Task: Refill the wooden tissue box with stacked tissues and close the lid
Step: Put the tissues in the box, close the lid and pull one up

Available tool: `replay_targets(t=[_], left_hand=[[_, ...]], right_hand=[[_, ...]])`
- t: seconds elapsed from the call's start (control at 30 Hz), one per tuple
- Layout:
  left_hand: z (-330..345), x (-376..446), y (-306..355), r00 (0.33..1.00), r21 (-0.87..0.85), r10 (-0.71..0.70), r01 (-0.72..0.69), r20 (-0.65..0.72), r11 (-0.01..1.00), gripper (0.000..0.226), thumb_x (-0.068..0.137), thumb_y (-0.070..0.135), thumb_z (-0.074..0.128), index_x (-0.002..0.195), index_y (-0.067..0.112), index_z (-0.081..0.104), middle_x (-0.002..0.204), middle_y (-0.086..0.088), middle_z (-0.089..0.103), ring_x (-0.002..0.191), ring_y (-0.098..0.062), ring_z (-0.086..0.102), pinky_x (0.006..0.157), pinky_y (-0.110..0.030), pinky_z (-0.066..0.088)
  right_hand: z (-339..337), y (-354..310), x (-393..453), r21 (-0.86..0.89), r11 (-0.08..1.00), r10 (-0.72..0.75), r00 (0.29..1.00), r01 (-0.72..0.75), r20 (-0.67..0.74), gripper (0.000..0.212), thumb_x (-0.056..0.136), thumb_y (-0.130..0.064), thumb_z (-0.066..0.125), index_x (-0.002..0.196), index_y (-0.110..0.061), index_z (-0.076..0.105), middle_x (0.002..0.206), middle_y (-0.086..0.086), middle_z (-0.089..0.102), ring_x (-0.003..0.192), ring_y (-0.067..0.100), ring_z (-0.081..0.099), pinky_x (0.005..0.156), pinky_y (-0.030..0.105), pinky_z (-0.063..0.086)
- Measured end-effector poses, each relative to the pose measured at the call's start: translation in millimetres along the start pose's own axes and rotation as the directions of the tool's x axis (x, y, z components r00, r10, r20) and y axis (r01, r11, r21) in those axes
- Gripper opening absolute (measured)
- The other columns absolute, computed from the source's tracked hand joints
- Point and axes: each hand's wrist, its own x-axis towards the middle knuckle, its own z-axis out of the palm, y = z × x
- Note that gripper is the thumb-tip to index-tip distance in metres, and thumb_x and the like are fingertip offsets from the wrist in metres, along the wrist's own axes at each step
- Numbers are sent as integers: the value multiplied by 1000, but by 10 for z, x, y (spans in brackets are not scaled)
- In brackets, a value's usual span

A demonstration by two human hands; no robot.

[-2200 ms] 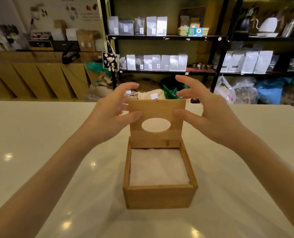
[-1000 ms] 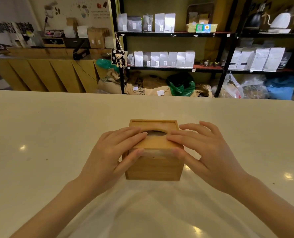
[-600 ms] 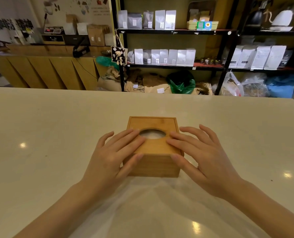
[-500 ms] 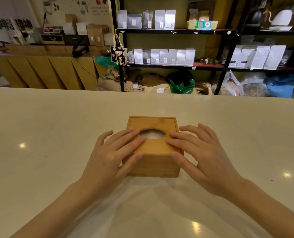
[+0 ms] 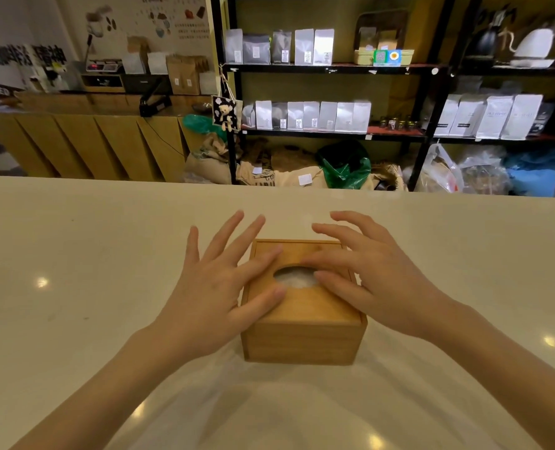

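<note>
The wooden tissue box (image 5: 302, 339) stands in the middle of the white counter with its lid (image 5: 315, 303) lying flat and shut on top. White tissues (image 5: 294, 279) show through the oval hole in the lid. My left hand (image 5: 217, 293) is spread over the box's left edge, thumb and forefinger resting on the lid, the other fingers lifted. My right hand (image 5: 370, 280) is spread over the right side, its fingertips at the rim of the hole. Neither hand grips anything.
The white counter (image 5: 91, 287) stretches wide on all sides of the box. Behind its far edge stand black shelves (image 5: 328, 68) with pale bags, sacks on the floor, and a wooden cabinet (image 5: 84, 147) at the left.
The lid swung down from upright and now lies shut on the box. Both hands pressed flat on it, then their fingers lifted and spread.
</note>
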Motion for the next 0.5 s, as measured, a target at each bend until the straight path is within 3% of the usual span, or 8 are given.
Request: replay_targets(t=[0.1,0.17,0.27,0.5], left_hand=[[-12,35,-40,994,36,-26,22,104,999,84,62,81,-12,140,50,-2,151,22,-23,134,-1,-36,110,-47,-25],[-39,53,-44,986,32,-36,32,165,999,83,62,80,-9,140,49,-7,151,23,-23,132,-1,-38,107,-46,-29],[-99,76,-17,975,66,-47,33,219,997,77,68,75,-1,140,49,-9,148,25,-24,132,-1,-39,104,-46,-33],[-167,108,22,965,146,-21,-18,260,989,76,70,75,-2,140,47,-14,139,26,-30,117,4,-49,91,-42,-42]], right_hand=[[-96,-30,131,-15,999,-45,982,49,181,40,91,-49,27,125,-53,46,155,-12,18,141,10,-3,115,36,4],[-154,-34,232,-26,993,-106,964,116,245,37,90,-48,31,123,-55,47,157,-13,9,140,10,-10,115,36,-3],[-200,-83,386,-51,976,-186,934,211,306,37,87,-58,33,114,-53,57,157,-14,6,140,10,-15,110,32,-14],[-156,-143,534,-173,945,-187,891,279,413,26,90,-46,47,109,-46,63,157,-16,-1,141,14,-23,107,35,-23]])
